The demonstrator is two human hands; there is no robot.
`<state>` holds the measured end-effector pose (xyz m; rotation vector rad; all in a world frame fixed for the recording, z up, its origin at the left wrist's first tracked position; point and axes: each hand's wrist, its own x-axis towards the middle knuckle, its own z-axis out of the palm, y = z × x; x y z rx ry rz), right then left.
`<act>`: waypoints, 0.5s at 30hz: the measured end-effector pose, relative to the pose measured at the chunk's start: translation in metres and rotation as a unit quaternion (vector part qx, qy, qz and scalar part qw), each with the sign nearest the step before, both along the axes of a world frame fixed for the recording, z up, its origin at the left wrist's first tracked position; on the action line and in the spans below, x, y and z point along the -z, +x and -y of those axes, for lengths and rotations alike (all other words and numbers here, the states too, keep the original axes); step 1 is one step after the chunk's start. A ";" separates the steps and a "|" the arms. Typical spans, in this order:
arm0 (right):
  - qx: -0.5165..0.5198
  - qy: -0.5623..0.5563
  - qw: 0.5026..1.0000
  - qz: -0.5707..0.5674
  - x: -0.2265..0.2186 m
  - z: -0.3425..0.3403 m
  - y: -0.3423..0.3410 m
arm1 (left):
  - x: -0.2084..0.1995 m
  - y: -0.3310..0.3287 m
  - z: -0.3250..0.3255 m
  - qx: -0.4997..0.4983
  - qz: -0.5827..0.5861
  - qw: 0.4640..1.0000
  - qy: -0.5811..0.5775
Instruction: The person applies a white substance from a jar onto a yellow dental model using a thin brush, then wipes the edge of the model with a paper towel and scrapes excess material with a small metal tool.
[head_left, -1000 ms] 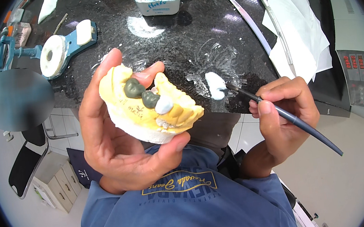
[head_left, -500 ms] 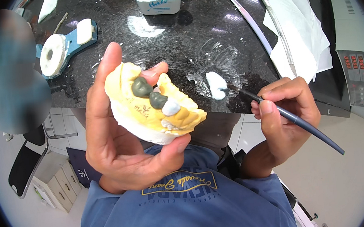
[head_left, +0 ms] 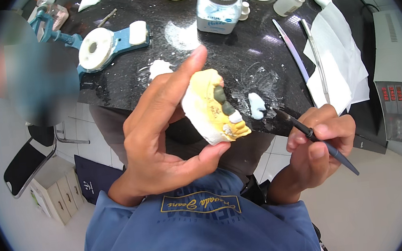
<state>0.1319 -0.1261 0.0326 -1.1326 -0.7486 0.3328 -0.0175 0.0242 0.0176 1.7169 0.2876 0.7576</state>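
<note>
My left hand [head_left: 158, 134] grips a yellow and white plaster dental model [head_left: 205, 106] by its ends, between thumb and fingers. Along its ridge sit two dark grey-green tooth caps [head_left: 228, 108] and one white tooth [head_left: 235, 117]. In my right hand [head_left: 326, 145] is a slim dark brush [head_left: 335, 152], pinched near its middle. Its dark tip points at a blob of white paste [head_left: 257, 105] on the black counter, and a small gap appears to lie between them. The fingers of my left hand partly hide the model's back.
A blue articulator with a round white plate [head_left: 93, 49] stands at the left. Farther back are an open jar [head_left: 219, 12] and a dropper bottle [head_left: 290, 0]. White tissues [head_left: 337, 59] lie right, with a metal tool [head_left: 318, 65] on them. A person is at the far left.
The dental model has moved right and turned so its tooth row faces right. The brush tip has drawn back from the paste. My view has shifted, showing more of the counter's far side.
</note>
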 end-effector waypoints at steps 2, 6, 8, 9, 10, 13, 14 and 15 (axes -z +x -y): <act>-0.039 0.004 0.999 -0.012 -0.001 -0.004 -0.001 | 0.000 -0.002 -0.005 0.009 -0.010 0.999 0.045; -0.081 0.022 0.996 -0.003 0.003 -0.009 0.002 | 0.003 -0.003 -0.010 0.023 -0.012 0.995 0.101; -0.095 0.025 0.995 -0.001 0.003 -0.009 0.003 | 0.000 -0.002 -0.010 0.025 -0.016 0.995 0.096; -0.107 0.027 0.994 0.002 0.003 -0.009 0.004 | 0.000 -0.002 -0.009 0.026 -0.017 0.995 0.095; -0.107 0.026 0.994 0.002 0.003 -0.009 0.004 | 0.000 -0.002 -0.009 0.028 -0.015 0.996 0.084; -0.113 0.031 0.993 0.004 0.004 -0.011 0.003 | 0.004 -0.002 -0.009 0.039 -0.003 0.997 0.064; -0.113 0.033 0.993 0.010 0.005 -0.011 0.003 | 0.005 -0.002 -0.009 0.043 0.002 0.997 0.060; -0.114 0.036 0.993 0.016 0.005 -0.012 0.003 | 0.005 -0.003 -0.009 0.046 0.007 0.997 0.056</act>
